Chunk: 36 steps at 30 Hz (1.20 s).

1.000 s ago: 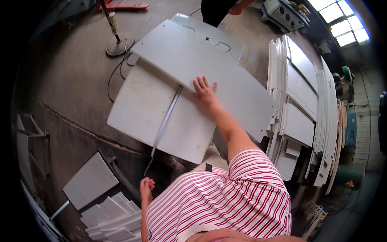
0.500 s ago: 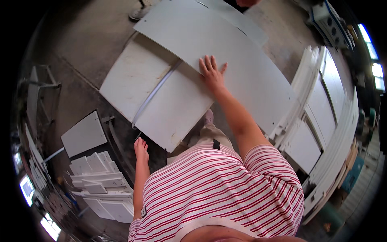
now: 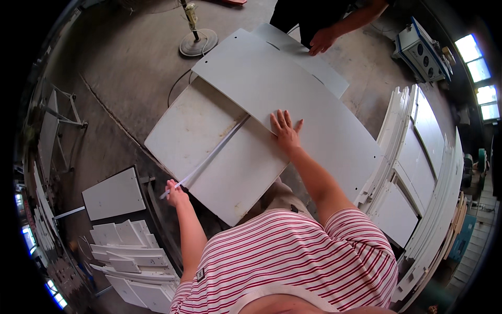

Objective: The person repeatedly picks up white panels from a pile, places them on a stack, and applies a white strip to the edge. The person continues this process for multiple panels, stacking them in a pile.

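Note:
My left hand (image 3: 177, 192) has its fingers closed round the near end of a thin, pale strip (image 3: 217, 148). The strip slants up and right across a worn white board (image 3: 183, 123), and its far end disappears beneath a large light-grey panel (image 3: 256, 68). On that panel, close to its near edge, my right hand (image 3: 287, 135) lies flat with the fingers spread. The panel has small dark holes at its corners and partly covers the worn boards below.
Across from me a co-worker's hand (image 3: 323, 41) is by another grey panel (image 3: 334, 83). A round-based stand (image 3: 198, 43) is on the floor beyond. White panels (image 3: 418, 141) are stacked at right, and more boards (image 3: 125, 251) lie at lower left. A white-and-blue machine (image 3: 421, 52) stands far right.
My left hand has taken hold of the strip's near end, which lay just beyond its fingers before. My right hand stays flat on the panel. The co-worker's arm shows more fully as the view shifts.

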### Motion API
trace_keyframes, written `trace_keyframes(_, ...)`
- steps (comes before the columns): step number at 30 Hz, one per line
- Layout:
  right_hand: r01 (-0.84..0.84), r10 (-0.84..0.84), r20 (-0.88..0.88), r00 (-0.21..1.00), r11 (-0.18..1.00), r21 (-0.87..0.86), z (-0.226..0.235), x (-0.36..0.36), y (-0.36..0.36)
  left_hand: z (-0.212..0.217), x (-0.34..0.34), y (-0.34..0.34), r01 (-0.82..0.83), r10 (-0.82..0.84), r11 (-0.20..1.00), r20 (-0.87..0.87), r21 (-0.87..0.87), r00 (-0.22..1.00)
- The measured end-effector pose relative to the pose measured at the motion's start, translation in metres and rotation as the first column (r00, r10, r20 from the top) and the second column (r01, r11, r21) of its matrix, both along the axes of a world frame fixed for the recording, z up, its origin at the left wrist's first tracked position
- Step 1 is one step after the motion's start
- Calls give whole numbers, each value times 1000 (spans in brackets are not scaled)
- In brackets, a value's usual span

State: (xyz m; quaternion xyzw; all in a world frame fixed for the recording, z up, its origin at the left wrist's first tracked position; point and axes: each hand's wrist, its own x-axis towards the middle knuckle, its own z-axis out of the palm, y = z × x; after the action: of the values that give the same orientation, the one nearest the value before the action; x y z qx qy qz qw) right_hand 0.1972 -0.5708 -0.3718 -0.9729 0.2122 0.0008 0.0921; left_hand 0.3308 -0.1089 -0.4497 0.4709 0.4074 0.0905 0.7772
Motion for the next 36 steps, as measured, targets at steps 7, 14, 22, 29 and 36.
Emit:
trace_keyframes(7, -332, 240, 260, 935, 850, 409, 27, 46, 35, 151, -2, -69, 144, -753, -226, -267, 963, 602)
trace_keyframes(14, -855, 814, 327, 480, 518, -32, 86, 120, 35, 281, -61, -145, 265, -809, -203, -314, 942, 497)
trace_keyframes(22, -163, 56, 292, 955, 920, 356, 44, 180, -248, 316, -93, -86, 225, -431, 542, 38, 809, 902)
trace_keyframes(29, 112, -464, 492, 737, 802, 587, 45, 181, -359, 355, -82, -175, 283, -552, 379, -30, 881, 833)
trace_keyframes(36, 112, -388, 408, 827, 823, 556, -14, 184, -352, 359, -80, -213, 374, -579, 325, -130, 869, 805)
